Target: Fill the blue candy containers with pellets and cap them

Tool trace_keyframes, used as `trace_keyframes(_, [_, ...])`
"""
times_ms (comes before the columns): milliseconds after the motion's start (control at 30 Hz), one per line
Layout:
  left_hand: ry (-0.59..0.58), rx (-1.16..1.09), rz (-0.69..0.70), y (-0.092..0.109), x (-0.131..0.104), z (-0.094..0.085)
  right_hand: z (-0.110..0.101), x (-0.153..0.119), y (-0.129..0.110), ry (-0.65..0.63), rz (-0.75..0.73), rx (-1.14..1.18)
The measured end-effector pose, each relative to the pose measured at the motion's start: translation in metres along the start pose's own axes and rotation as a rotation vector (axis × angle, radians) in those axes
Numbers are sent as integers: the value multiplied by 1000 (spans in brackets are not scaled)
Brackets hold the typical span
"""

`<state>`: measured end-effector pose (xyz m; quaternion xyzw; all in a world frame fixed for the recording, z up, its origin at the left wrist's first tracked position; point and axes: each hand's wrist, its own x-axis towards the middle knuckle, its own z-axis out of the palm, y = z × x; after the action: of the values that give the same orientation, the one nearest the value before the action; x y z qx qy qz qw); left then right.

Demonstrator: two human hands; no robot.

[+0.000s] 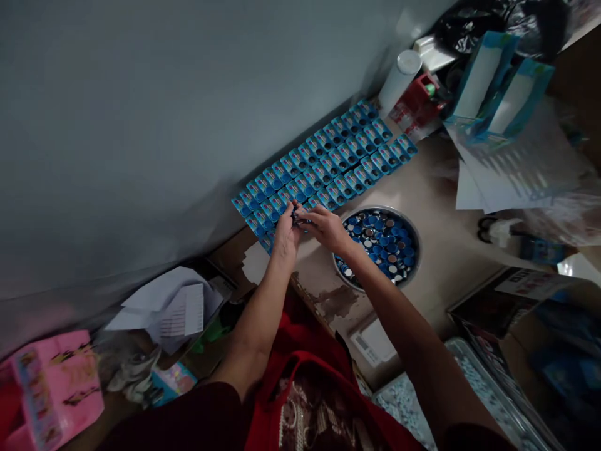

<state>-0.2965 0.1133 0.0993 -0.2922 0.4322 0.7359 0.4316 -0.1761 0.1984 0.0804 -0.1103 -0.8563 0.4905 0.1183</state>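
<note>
Rows of small blue cards [319,166] lie on the table along the wall, many with a round dark or blue piece on them. Over the near edge of these rows my left hand [286,232] is closed around small dark round pieces, too blurred to name surely. The fingers of my right hand [326,227] are pinched together at the same pieces, touching my left hand. Right of my hands stands a round metal bowl [419,250] filled with small blue, silver and copper-coloured discs, partly hidden by my right forearm.
At the back right are a white cylinder [399,78], a red box [420,103] and blue open boxes [511,100] over papers. Scissors [488,228] lie right of the bowl. An open carton [511,307] stands lower right, a pink bag [66,382] lower left.
</note>
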Motion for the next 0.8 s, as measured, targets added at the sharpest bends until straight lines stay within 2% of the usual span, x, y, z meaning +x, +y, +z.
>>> trace_keyframes(267, [71,-85,67,33,24,8,6,47,-13,-216,-34,-176])
trace_keyframes(367, [85,-113,80,47,37,10,12,73,-14,-251,57,-254])
trace_keyframes(433, [94,-116,105,55,47,13,16,92,-9,-181,167,-303])
trace_keyframes(500, [74,-99,172,65,54,14,17,110,1,-53,312,-256])
trace_keyframes(567, [25,-87,256,77,58,13,14,128,12,77,456,-169])
trace_keyframes(633, [-17,-97,284,89,59,10,6,145,23,162,527,-189])
trace_keyframes(700, [-25,-107,240,100,57,7,-2,161,31,176,536,-319])
trace_keyframes(800, [-19,-110,126,112,53,2,-6,184,41,58,552,-471])
